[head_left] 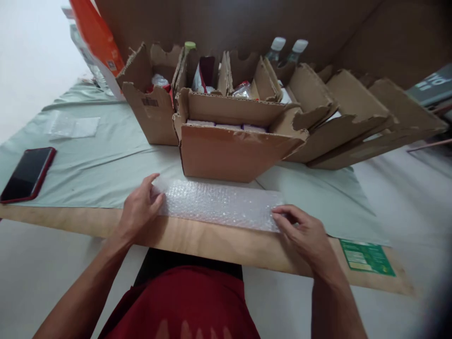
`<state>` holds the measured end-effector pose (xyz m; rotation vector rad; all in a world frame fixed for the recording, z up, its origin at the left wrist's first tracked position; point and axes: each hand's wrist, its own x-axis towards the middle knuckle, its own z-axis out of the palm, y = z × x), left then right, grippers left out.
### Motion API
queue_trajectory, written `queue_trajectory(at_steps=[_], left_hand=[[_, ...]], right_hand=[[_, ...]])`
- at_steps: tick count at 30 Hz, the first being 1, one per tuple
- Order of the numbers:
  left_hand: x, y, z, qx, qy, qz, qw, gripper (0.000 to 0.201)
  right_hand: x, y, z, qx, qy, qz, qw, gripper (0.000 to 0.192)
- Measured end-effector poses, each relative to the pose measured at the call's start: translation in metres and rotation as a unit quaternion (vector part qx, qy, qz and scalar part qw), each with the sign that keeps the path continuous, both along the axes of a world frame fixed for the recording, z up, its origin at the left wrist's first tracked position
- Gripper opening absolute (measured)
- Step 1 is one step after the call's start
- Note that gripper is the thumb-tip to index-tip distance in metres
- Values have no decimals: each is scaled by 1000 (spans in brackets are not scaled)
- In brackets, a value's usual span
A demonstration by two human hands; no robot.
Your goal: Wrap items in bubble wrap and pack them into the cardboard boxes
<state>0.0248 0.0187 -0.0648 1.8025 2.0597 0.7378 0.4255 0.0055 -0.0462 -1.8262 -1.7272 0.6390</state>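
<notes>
A flat strip of clear bubble wrap (215, 203) lies lengthwise along the near side of the table, just in front of a cardboard box. My left hand (141, 205) is at its left end, thumb on top of the wrap and fingers at the far corner. At the opposite end, my right hand (302, 230) pinches the edge between thumb and forefinger. The front cardboard box (217, 153) holds several packets with purple edges, mostly hidden by its front wall.
Several open cardboard bins (151, 110) stand behind, holding packets and bottles (298, 47). At the left lie a phone (28, 173) in a red case and a clear plastic bag (74, 126). A green packet (367, 256) rests on the wooden edge (212, 240) at right.
</notes>
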Motion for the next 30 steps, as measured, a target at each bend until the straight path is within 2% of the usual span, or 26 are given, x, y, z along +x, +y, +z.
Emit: queue_trajectory(at_steps=[2, 4, 7, 9, 12, 14, 15, 17, 19, 21, 24, 30], left_hand=[[-1, 4, -9, 14, 55, -8, 998, 61], [-8, 5, -13, 56, 93, -7, 994, 64], [-13, -3, -5, 133, 127, -12, 983, 62], [-2, -12, 5, 173, 133, -49, 975, 61], [34, -19, 13, 178, 122, -189, 958, 63], [56, -19, 8, 142, 118, -279, 942, 65], [62, -17, 2, 120, 119, -304, 938, 66], [62, -12, -12, 78, 130, -311, 938, 68], [52, -8, -24, 54, 149, -287, 945, 69], [38, -8, -32, 46, 167, -266, 948, 68], [25, -12, -33, 38, 181, -246, 951, 65], [28, -16, -28, 21, 161, -232, 959, 63]], right_hand=[[2, 1, -15, 13, -53, 22, 998, 30], [6, -1, -25, 58, -126, 17, 990, 35], [10, -5, -25, 106, -212, -13, 972, 41], [-2, -5, -17, 112, -228, 5, 967, 42], [-52, 3, -6, 113, -206, 131, 963, 43], [-98, 13, -5, 100, -183, 251, 945, 47], [-120, 18, -7, 93, -178, 293, 935, 50], [-152, 27, -15, 90, -180, 347, 916, 53], [-164, 32, -25, 99, -191, 366, 906, 54], [-157, 33, -34, 106, -203, 361, 904, 59], [-123, 26, -42, 89, -226, 320, 916, 69], [-43, 5, -49, 46, -274, 184, 943, 71]])
